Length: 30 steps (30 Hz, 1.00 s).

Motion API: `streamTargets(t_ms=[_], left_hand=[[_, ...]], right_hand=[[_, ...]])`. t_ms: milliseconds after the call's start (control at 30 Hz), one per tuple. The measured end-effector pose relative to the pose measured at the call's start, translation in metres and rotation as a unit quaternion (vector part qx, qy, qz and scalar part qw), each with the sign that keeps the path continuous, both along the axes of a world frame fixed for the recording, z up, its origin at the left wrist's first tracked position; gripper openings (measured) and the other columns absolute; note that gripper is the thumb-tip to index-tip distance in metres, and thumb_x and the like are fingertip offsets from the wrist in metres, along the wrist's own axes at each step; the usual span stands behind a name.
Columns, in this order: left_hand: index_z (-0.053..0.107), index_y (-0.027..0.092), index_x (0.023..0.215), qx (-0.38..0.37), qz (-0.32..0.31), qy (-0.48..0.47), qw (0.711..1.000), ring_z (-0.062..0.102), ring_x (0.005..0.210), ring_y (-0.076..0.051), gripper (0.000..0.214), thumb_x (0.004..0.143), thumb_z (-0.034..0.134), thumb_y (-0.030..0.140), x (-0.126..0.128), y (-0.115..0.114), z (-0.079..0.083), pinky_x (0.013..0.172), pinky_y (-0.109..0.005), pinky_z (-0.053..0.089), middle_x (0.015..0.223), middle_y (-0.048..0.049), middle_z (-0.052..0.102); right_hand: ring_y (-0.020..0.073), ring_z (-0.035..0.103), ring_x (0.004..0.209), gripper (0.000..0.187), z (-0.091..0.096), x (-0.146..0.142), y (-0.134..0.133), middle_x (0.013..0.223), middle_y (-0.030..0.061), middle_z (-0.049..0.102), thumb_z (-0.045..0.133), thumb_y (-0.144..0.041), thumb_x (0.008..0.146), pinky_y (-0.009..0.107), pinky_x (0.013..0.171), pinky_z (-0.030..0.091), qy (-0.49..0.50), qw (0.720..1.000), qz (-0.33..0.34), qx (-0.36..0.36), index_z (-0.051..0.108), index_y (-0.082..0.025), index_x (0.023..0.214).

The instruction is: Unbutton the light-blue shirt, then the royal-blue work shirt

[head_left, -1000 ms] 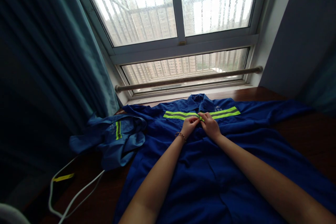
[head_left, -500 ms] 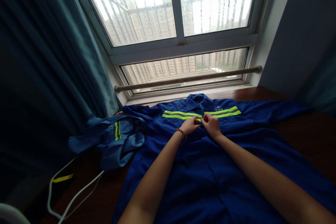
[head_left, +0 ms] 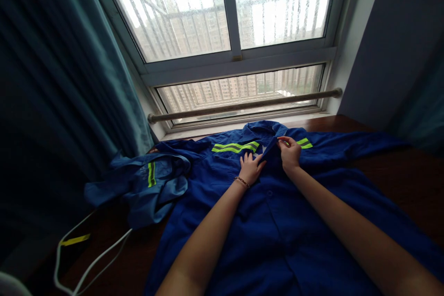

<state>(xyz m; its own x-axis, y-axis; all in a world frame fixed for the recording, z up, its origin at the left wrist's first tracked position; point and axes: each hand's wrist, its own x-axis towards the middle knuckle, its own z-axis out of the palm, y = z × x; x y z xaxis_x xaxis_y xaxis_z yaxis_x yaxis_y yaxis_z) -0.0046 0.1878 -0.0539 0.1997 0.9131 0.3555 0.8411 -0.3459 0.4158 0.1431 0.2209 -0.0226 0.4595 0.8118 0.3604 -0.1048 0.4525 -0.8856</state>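
A dark blue work jacket [head_left: 222,222] with yellow-green reflective strips lies spread out, its collar toward the window. My right hand [head_left: 290,153] pinches the edge of one front flap near the collar and holds it lifted. On the chest, below the left reflective strip [head_left: 234,147], my left hand [head_left: 251,168] rests with its fingers spread, beside the raised flap. Part of the right reflective strip [head_left: 305,143] is hidden behind my right hand and the flap. A button [head_left: 269,193] shows lower on the front.
A crumpled lighter blue garment [head_left: 152,194] with a reflective strip lies at the left. White cables [head_left: 95,261] and a yellow strip [head_left: 75,240] are near the left edge of the brown wooden surface [head_left: 409,173]. Behind are a metal rail [head_left: 243,106], a window and a curtain [head_left: 114,69].
Both hands were together at the jacket's front opening. My right hand has moved up and right, lifting the front flap; my left hand has let go and spread its fingers on the cloth.
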Motion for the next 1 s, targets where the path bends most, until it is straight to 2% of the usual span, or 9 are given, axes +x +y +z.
streamTargets(t_ms=[133, 233, 333, 433, 500, 600, 700, 800, 1000], left_hand=[[0.063, 0.023, 0.097, 0.092, -0.042, 0.003, 0.995, 0.043, 0.108, -0.024, 0.023, 0.082, 0.047, 0.031, -0.004, -0.002, 0.003, 0.096, -0.045, 0.026, 0.107, -0.0076, 0.057], [0.066, 0.021, 0.085, 0.142, -0.04, -0.015, 0.989, 0.048, 0.095, -0.021, 0.018, 0.08, 0.05, 0.026, -0.004, -0.008, 0.009, 0.088, -0.039, 0.035, 0.091, -0.0067, 0.06], [0.067, 0.019, 0.079, 0.146, -0.019, -0.095, 0.985, 0.05, 0.082, -0.017, 0.016, 0.077, 0.052, 0.021, -0.002, -0.009, 0.012, 0.075, -0.031, 0.041, 0.082, -0.0059, 0.057], [0.067, 0.016, 0.075, 0.098, 0.023, -0.247, 0.964, 0.052, 0.069, -0.013, 0.01, 0.068, 0.059, 0.016, -0.001, -0.003, 0.012, 0.066, -0.026, 0.043, 0.077, -0.0036, 0.058], [0.067, 0.014, 0.07, 0.003, 0.055, -0.353, 0.934, 0.052, 0.061, -0.011, 0.009, 0.062, 0.065, 0.018, -0.004, 0.002, 0.011, 0.061, -0.025, 0.043, 0.069, -0.0023, 0.059], [0.065, 0.011, 0.063, -0.185, 0.04, -0.481, 0.856, 0.048, 0.05, -0.008, 0.018, 0.056, 0.071, 0.027, -0.012, 0.009, 0.009, 0.052, -0.023, 0.041, 0.054, 0.0001, 0.055], [0.065, 0.01, 0.063, -0.273, -0.004, -0.547, 0.791, 0.047, 0.048, -0.006, 0.028, 0.05, 0.076, 0.033, -0.021, 0.011, 0.008, 0.049, -0.021, 0.04, 0.051, 0.0009, 0.054], [0.065, 0.01, 0.062, -0.282, -0.024, -0.552, 0.785, 0.044, 0.045, -0.005, 0.034, 0.045, 0.078, 0.036, -0.025, 0.011, 0.006, 0.044, -0.019, 0.036, 0.049, 0.0016, 0.052], [0.065, 0.01, 0.062, -0.245, -0.03, -0.517, 0.82, 0.045, 0.046, -0.006, 0.036, 0.046, 0.076, 0.04, -0.022, 0.012, 0.002, 0.045, -0.019, 0.036, 0.05, 0.0012, 0.054]], right_hand=[[0.0198, 0.055, 0.097, 0.031, -0.011, -0.015, -0.016, 0.106, 0.0109, 0.058, 0.046, -0.02, 0.074, 0.036, 0.086, 0.044, -0.168, 0.985, 0.012, 0.042, 0.053, -0.014, 0.105], [0.0228, 0.045, 0.109, 0.035, -0.018, -0.021, -0.034, 0.115, 0.0127, 0.05, 0.045, -0.019, 0.077, 0.041, 0.093, 0.037, -0.346, 0.932, -0.054, 0.088, 0.049, -0.015, 0.111], [0.0214, 0.051, 0.095, 0.026, -0.022, -0.024, -0.048, 0.102, 0.0126, 0.052, 0.044, -0.023, 0.08, 0.035, 0.082, 0.042, -0.448, 0.885, -0.05, 0.112, 0.05, -0.014, 0.104], [0.015, 0.054, 0.068, 0.017, -0.025, -0.024, -0.053, 0.079, 0.0058, 0.056, 0.04, -0.026, 0.085, 0.026, 0.065, 0.042, -0.496, 0.861, 0.029, 0.105, 0.053, -0.016, 0.088], [0.0141, 0.054, 0.066, 0.019, -0.025, -0.023, -0.051, 0.074, 0.0038, 0.056, 0.038, -0.026, 0.086, 0.024, 0.064, 0.041, -0.507, 0.856, 0.048, 0.095, 0.054, -0.017, 0.082], [0.015, 0.055, 0.072, 0.014, -0.025, -0.022, -0.046, 0.079, 0.0046, 0.058, 0.042, -0.021, 0.083, 0.024, 0.069, 0.041, -0.5, 0.86, 0.046, 0.09, 0.056, -0.017, 0.083], [0.0148, 0.055, 0.076, 0.013, -0.026, -0.021, -0.041, 0.086, 0.0042, 0.058, 0.047, -0.017, 0.08, 0.024, 0.071, 0.042, -0.502, 0.856, 0.075, 0.099, 0.058, -0.018, 0.087], [0.0148, 0.055, 0.079, 0.014, -0.027, -0.02, -0.04, 0.088, 0.0034, 0.058, 0.049, -0.018, 0.079, 0.025, 0.072, 0.043, -0.504, 0.854, 0.09, 0.099, 0.061, -0.02, 0.087], [0.0141, 0.054, 0.075, 0.014, -0.029, -0.02, -0.041, 0.081, 0.0026, 0.057, 0.05, -0.022, 0.081, 0.024, 0.07, 0.042, -0.506, 0.855, 0.073, 0.092, 0.064, -0.021, 0.079]])
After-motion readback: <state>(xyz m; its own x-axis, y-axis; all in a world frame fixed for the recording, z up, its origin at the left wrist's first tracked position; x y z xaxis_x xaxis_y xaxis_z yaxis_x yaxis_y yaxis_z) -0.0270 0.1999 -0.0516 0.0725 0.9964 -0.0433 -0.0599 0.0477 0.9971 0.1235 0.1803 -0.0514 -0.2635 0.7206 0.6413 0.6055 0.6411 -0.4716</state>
